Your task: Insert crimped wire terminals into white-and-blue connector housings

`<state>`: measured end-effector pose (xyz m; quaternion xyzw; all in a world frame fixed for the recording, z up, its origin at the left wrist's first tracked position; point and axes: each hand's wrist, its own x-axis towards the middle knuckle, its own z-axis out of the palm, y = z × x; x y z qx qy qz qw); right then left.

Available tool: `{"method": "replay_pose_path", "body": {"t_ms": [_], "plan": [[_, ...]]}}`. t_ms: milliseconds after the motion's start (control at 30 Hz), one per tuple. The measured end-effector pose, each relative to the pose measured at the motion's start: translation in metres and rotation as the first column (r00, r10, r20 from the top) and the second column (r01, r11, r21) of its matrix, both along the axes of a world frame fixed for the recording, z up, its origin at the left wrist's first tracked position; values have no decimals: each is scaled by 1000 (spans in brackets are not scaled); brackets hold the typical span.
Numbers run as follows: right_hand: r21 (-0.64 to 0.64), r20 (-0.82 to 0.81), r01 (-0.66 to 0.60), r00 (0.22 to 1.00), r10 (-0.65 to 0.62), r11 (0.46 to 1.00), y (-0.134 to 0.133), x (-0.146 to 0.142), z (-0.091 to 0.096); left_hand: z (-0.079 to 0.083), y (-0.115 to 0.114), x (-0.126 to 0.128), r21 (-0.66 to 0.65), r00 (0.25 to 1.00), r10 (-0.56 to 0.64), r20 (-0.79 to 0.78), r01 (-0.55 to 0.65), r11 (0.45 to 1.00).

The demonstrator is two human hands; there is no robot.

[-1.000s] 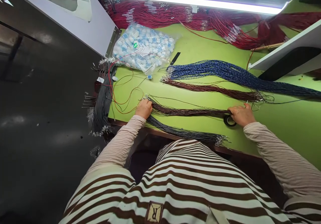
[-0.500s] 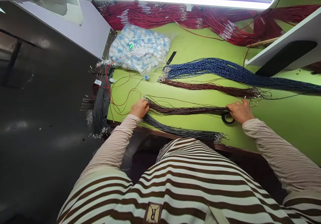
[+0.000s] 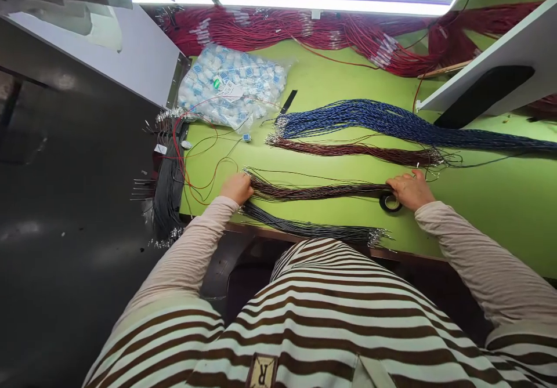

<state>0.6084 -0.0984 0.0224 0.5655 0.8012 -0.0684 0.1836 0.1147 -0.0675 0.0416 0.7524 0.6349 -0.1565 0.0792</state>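
A bundle of brown twisted wires [image 3: 317, 191] lies stretched across the near part of the green table [image 3: 487, 196]. My left hand [image 3: 237, 187] is closed on its left end. My right hand [image 3: 409, 189] is closed on its right end, right beside a roll of black tape [image 3: 390, 203]. A dark grey wire bundle [image 3: 313, 228] lies along the table's near edge, just below the brown one.
Farther back lie a blue wire bundle [image 3: 391, 122] and another brown bundle [image 3: 357, 150]. Red wire harnesses [image 3: 313, 28] heap along the back. A clear bag of small white parts [image 3: 232, 86] sits back left. Grey wires [image 3: 167, 191] hang over the left edge. A white shelf [image 3: 491, 63] juts in at right.
Both hands stay on the ends of the brown bundle. The view has shifted slightly, so everything sits a little lower left to the frame's left.
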Motion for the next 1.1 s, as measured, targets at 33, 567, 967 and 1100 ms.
{"method": "replay_pose_path", "body": {"t_ms": [33, 567, 967, 1100], "plan": [[3, -14, 1, 1000, -1, 1000, 0, 0, -1, 2, 0, -3, -11, 1000, -7, -11, 7, 1000], [42, -127, -34, 991, 39, 999, -7, -5, 28, 12, 13, 269, -19, 589, -288, 755, 460, 888], [272, -473, 75, 879, 65, 959, -85, 30, 15, -18, 12, 325, -376, 591, 68, 804, 416, 828], [96, -522, 147, 850, -76, 984, -88, 28, -19, -20, 2, 326, -486, 569, 217, 793, 376, 789]]}}
